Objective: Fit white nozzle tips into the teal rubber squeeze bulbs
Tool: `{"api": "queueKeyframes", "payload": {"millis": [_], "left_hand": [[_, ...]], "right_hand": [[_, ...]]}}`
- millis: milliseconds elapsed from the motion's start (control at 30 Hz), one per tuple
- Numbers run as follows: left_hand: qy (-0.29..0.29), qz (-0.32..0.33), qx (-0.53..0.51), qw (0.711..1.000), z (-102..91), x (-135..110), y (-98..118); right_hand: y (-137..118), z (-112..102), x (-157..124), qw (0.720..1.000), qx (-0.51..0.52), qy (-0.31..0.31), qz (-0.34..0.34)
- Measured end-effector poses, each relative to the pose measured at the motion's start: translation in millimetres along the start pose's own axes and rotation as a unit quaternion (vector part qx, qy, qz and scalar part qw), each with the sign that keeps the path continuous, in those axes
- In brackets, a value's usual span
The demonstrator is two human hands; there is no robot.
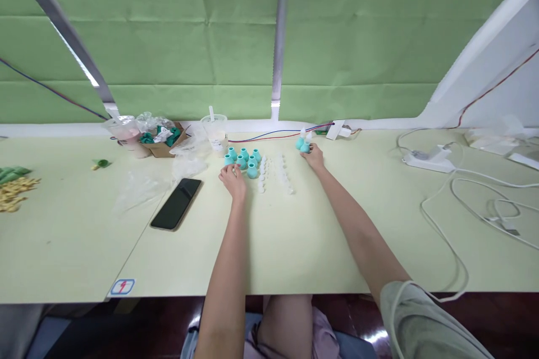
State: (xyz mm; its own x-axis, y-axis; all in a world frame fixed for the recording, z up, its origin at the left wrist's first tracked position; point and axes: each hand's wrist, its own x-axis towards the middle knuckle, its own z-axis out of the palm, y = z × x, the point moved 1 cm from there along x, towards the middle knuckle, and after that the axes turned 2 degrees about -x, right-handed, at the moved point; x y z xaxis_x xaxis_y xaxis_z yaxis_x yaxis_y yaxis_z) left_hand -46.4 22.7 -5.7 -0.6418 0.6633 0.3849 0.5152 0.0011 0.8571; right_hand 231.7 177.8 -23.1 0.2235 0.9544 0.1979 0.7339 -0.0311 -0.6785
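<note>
My left hand [233,180] is at the front left of a group of several small turquoise bottle-shaped pieces [252,170]. Its curled fingers close around the near side of one turquoise piece [228,159], partly hiding it. Farther right, my right hand [314,157] grips a turquoise piece with a white pointed top [305,147] between thumb and fingers. Just behind it stands a second such topped piece [300,142]. Between my hands lie a row of small white parts [262,174] and a row of clear or whitish parts [286,175].
A black phone [176,204] lies left of my left arm. Behind it are plastic bags [189,160], a cardboard box [162,148], and two plastic cups, one with a straw [215,133]. White cables [446,224] and a power strip [428,160] occupy the right side.
</note>
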Motion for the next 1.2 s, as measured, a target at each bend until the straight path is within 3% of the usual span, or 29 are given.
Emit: {"api": "queueKeyframes", "payload": {"millis": [433, 567, 667, 767, 867, 933, 1067, 1200], "left_hand": [[-0.006, -0.003, 0.009, 1.000, 0.7, -0.2, -0.8], [-0.004, 0.001, 0.011, 1.000, 1.1, 0.3, -1.5], [-0.002, 0.004, 0.007, 1.000, 1.7, 0.3, -1.3], [-0.002, 0.001, 0.011, 1.000, 2.0, -0.2, 0.2], [-0.005, 0.002, 0.015, 1.000, 1.7, -1.1, 3.3], [-0.012, 0.013, 0.016, 1.000, 1.4, -1.6, 5.9], [-0.017, 0.041, 0.013, 0.999, 0.7, -2.6, 10.6], [0.004, 0.064, 0.011, 0.998, -0.7, -4.6, 13.5]], "right_hand": [[-10.1, -0.6, -12.5, 1.000, -0.014, 0.008, 0.013], [-13.7, -11.8, -17.0, 0.998, 0.023, -0.008, 0.056], [-16.3, -28.1, -28.5, 0.997, 0.040, 0.014, 0.060], [-23.6, -48.2, -54.4, 0.997, 0.067, -0.004, -0.036], [-36.7, -65.2, -93.5, 0.964, 0.074, -0.144, -0.212], [-44.5, -73.0, -120.1, 0.940, 0.031, -0.196, -0.278], [-52.4, -77.0, -156.0, 0.929, -0.030, -0.203, -0.307], [-51.4, -74.2, -167.8, 0.930, -0.055, -0.156, -0.327]]}}
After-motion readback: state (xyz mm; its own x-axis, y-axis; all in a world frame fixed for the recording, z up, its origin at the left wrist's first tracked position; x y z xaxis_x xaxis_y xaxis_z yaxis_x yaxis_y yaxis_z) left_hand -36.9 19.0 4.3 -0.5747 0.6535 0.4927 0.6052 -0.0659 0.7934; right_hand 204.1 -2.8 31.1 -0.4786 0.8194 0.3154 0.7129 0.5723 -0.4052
